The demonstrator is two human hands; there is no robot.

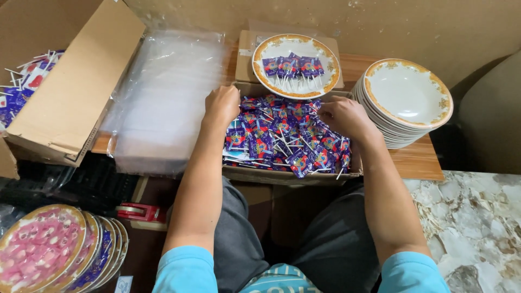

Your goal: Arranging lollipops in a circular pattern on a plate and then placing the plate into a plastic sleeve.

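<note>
Lollipops (285,138) in purple wrappers fill an open cardboard box (293,176) in front of the person. Left hand (221,104) rests curled at the pile's left edge; right hand (343,116) digs in, fingers bent, perhaps pinching one. Above the box, a gold-rimmed plate (296,65) holds a row of lollipops, beside stacked empty plates (404,100).

Both my hands are in the box of purple lollipops (287,138) — left hand (221,104) at its edge, right hand (343,115) digging in — plate (296,66) just behind.
</note>
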